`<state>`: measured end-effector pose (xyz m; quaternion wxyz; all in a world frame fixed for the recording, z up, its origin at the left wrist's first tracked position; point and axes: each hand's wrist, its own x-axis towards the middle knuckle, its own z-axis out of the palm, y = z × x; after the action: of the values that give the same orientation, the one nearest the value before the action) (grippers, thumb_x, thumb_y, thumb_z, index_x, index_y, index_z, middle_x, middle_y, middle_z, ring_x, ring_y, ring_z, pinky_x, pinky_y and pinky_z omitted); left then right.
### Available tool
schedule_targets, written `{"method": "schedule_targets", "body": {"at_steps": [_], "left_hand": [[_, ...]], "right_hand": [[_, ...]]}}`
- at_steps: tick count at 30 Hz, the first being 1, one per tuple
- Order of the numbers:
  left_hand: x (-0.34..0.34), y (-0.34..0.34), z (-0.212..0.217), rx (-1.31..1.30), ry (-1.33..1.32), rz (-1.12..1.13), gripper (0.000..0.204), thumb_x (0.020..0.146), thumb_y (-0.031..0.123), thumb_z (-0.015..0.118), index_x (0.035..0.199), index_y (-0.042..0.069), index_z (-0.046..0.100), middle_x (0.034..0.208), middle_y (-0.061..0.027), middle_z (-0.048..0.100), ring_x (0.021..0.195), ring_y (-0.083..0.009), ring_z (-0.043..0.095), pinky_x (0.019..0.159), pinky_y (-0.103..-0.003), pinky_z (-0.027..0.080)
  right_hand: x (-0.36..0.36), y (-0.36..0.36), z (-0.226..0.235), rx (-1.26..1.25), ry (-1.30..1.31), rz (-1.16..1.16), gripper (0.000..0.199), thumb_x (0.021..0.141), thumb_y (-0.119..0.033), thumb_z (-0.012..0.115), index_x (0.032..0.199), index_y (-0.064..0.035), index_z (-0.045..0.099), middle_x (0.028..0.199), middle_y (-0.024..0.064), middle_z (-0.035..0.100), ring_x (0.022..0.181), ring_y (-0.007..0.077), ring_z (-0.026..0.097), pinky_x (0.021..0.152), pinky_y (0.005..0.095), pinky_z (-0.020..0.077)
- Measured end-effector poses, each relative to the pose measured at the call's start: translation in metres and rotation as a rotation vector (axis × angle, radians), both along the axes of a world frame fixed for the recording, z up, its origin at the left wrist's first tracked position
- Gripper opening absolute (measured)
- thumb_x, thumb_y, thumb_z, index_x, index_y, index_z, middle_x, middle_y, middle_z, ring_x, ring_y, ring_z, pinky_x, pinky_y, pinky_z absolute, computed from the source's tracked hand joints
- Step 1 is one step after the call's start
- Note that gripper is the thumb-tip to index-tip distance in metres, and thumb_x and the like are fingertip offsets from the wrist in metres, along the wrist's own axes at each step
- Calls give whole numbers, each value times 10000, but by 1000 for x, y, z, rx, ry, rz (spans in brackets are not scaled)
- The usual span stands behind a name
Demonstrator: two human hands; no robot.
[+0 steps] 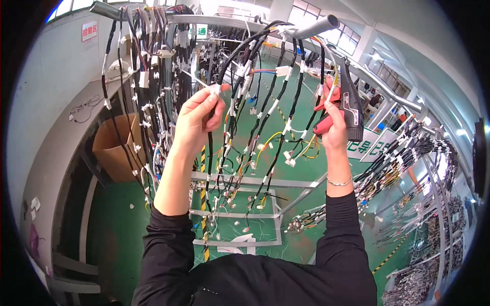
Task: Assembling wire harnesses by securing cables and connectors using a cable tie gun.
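A wire harness with black-wrapped branches (263, 115) hangs from a metal rail in front of me. My left hand (200, 113) is closed in a pinch at a white cable tie (196, 79) on one black branch. The tie's thin tail sticks out up and to the left. My right hand (334, 127) is wrapped around the red grip of a red-and-black power tool (351, 102), held upright beside the harness's right end. Its tip is hard to make out against the wires. White connectors (290, 159) and yellow wires dangle between my hands.
More harnesses (145, 76) hang at the left and dense bundles (403, 163) at the right. A cardboard box (118, 148) stands at the left by a grey counter (56, 132). Below are a metal rack frame (240, 244) and the green floor (122, 224). The rail's pipe end (319, 26) juts out overhead.
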<state>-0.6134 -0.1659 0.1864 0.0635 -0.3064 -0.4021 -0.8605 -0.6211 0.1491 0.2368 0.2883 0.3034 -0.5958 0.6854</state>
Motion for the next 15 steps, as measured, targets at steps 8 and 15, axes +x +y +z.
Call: {"method": "schedule_targets", "body": {"at_steps": [8, 15], "left_hand": [[8, -18, 14, -66, -1, -32, 384, 1008, 258, 521, 1256, -20, 616, 640, 2, 523, 489, -49, 337, 468, -211, 236], [3, -31, -37, -645, 189, -152, 264, 1005, 220, 564, 1174, 34, 645, 1012, -88, 721, 978, -161, 660, 859, -302, 500]], "right_hand": [[-2, 2, -8, -10, -30, -81, 430, 942, -62, 585, 1359, 19, 515, 1324, 138, 600, 1254, 215, 563, 1098, 364, 402], [-20, 23, 22, -232, -88, -162, 275, 857, -51, 699, 1122, -46, 627, 1023, 45, 658, 930, 156, 628, 836, 304, 494]]}}
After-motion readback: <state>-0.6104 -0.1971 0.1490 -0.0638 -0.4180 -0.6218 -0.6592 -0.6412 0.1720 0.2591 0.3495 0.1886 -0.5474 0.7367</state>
